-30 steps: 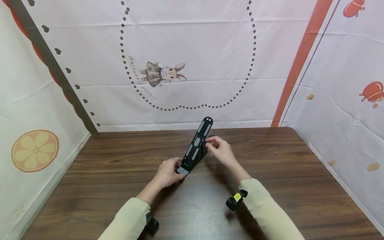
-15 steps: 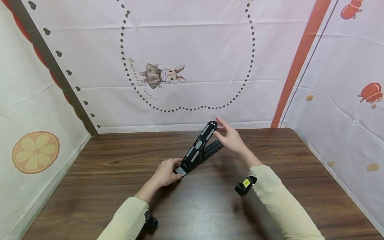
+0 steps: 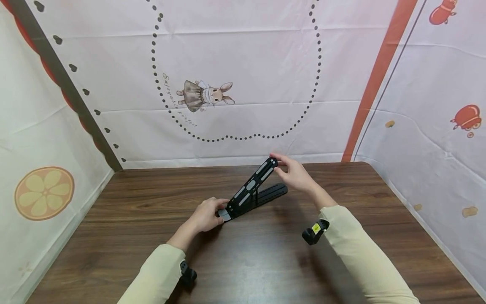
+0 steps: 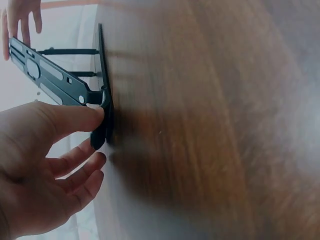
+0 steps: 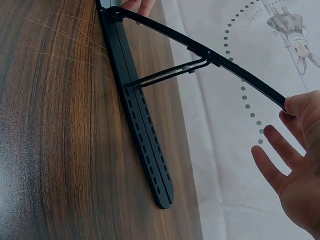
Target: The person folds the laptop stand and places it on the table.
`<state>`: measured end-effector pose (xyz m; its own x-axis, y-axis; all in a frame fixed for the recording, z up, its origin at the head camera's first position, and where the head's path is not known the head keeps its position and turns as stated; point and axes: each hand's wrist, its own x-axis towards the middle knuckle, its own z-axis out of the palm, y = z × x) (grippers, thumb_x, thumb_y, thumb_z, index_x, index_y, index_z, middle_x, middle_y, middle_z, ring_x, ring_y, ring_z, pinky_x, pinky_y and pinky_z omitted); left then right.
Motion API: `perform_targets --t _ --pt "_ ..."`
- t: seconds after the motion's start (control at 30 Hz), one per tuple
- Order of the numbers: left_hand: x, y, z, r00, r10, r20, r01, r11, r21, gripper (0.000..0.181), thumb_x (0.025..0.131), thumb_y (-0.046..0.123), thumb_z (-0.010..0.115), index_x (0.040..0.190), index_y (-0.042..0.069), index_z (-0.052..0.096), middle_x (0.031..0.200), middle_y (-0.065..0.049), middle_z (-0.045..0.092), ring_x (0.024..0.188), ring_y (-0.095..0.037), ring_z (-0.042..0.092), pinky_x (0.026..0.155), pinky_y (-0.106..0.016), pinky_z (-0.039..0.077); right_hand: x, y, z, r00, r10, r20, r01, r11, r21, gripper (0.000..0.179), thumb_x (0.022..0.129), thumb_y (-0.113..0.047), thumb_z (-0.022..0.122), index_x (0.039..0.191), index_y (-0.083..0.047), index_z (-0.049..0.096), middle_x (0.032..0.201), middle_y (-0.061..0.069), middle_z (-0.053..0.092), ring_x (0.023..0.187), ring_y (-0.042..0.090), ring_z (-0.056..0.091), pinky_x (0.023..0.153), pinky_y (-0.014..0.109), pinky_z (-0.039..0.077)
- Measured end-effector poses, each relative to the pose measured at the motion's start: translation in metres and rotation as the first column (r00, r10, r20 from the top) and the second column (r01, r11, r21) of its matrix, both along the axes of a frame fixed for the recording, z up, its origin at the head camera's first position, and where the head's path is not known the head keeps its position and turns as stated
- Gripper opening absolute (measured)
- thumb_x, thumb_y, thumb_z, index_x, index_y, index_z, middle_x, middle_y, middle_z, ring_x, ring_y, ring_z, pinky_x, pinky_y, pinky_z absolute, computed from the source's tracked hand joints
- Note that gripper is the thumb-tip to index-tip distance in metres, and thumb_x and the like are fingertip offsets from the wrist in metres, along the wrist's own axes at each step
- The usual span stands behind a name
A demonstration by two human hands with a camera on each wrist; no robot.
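A black folding laptop stand (image 3: pixel 244 192) with grey pads stands on the wooden table, its upper arm raised at a slant from the base (image 5: pixel 142 135). Between arm and base runs a thin wire prop (image 5: pixel 172 74), its lower end at the slotted base. My left hand (image 3: pixel 206 215) pinches the stand's grey hinged end, thumb (image 4: pixel 80 120) on top. At the raised tip, my right hand (image 3: pixel 298 174) grips the arm between thumb and index finger. Its other fingers (image 5: pixel 272 160) spread away from the arm in the right wrist view.
The brown wooden table (image 3: pixel 152 185) ends at a white printed cloth (image 3: pixel 247 63) hung behind it. More cloth hangs on the left and right sides. A wrist camera (image 3: pixel 315 232) sits on each sleeve.
My right hand has gone from beside the stand's prop to the tip of the raised arm. The arm now slants lower, and more of the base shows. My left hand keeps its hold, shifting slightly left.
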<state>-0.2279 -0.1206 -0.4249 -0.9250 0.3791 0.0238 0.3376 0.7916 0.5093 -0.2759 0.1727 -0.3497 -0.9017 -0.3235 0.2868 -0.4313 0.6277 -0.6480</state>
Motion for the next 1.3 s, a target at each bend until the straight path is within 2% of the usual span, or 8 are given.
perform_targets --t 0.13,0.27,0.57,0.77,0.9,1.13,1.3 --pt "-0.0022 -0.0014 0.0009 1.0 0.012 -0.006 -0.012 0.999 -0.032 0.054 0.074 0.005 0.072 0.125 0.014 0.057 0.103 -0.008 0.06 0.092 -0.02 0.056 0.079 -0.038 0.046 0.0004 0.0009 0.0008 0.999 0.004 0.041 -0.003 1.0 -0.014 0.045 0.092 -0.014 0.053 0.136 -0.021 0.044 0.137 0.01 0.047 0.119 0.029 0.05 0.056 0.029 0.045" --pt "-0.0019 -0.0008 0.0011 0.999 0.035 -0.014 -0.035 0.999 -0.035 0.048 0.073 0.007 0.073 0.118 0.012 0.061 0.101 -0.007 0.061 0.089 -0.02 0.056 0.078 -0.038 0.046 0.0008 0.0019 0.0019 0.998 -0.005 0.06 0.006 1.0 -0.011 0.044 0.092 -0.016 0.054 0.135 -0.021 0.045 0.135 0.01 0.049 0.119 0.029 0.051 0.061 0.03 0.046" --pt "-0.0009 0.0023 -0.0009 0.996 0.075 -0.042 -0.078 0.994 -0.07 0.043 0.07 0.017 0.076 0.111 0.01 0.063 0.099 -0.006 0.06 0.084 -0.018 0.054 0.075 -0.037 0.046 0.0002 0.0022 0.0026 0.997 -0.018 0.077 0.018 1.0 0.01 0.043 0.092 -0.019 0.054 0.134 -0.024 0.045 0.135 0.006 0.048 0.119 0.025 0.05 0.072 0.035 0.047" --pt "-0.0024 0.0014 -0.0007 0.993 0.111 -0.047 -0.115 0.989 -0.093 0.038 0.069 0.022 0.078 0.104 0.009 0.067 0.095 -0.004 0.06 0.083 -0.017 0.055 0.075 -0.036 0.047 -0.0008 0.0025 0.0022 0.998 -0.003 0.055 0.003 1.0 -0.001 0.043 0.091 -0.015 0.055 0.133 -0.02 0.047 0.133 0.009 0.05 0.116 0.027 0.053 0.077 0.039 0.049" --pt "-0.0033 0.0001 0.0007 0.994 0.108 -0.032 -0.111 0.989 -0.102 0.038 0.07 0.023 0.078 0.103 0.009 0.067 0.095 -0.003 0.059 0.084 -0.017 0.055 0.076 -0.036 0.047 -0.0021 0.0028 0.0017 0.999 0.004 0.044 -0.003 1.0 -0.016 0.042 0.09 -0.014 0.057 0.131 -0.02 0.049 0.13 0.008 0.053 0.113 0.026 0.055 0.08 0.041 0.049" --pt "-0.007 -0.0035 0.0036 0.995 0.094 -0.046 -0.099 0.986 -0.137 0.038 0.07 0.024 0.079 0.103 0.009 0.068 0.095 -0.004 0.058 0.082 -0.017 0.053 0.074 -0.036 0.047 -0.0028 0.0032 0.0018 0.998 0.026 0.049 -0.024 0.999 -0.031 0.042 0.089 -0.013 0.058 0.13 -0.018 0.05 0.128 0.01 0.054 0.11 0.026 0.056 0.073 0.037 0.049" --pt "-0.0104 -0.0059 0.0039 0.994 0.099 -0.048 -0.105 0.983 -0.151 0.035 0.071 0.021 0.077 0.104 0.009 0.068 0.096 -0.004 0.058 0.081 -0.017 0.052 0.073 -0.035 0.046 -0.0024 0.0029 0.0024 0.998 0.04 0.052 -0.038 0.998 -0.041 0.041 0.089 -0.013 0.061 0.128 -0.016 0.051 0.127 0.009 0.055 0.108 0.025 0.057 0.076 0.039 0.05"
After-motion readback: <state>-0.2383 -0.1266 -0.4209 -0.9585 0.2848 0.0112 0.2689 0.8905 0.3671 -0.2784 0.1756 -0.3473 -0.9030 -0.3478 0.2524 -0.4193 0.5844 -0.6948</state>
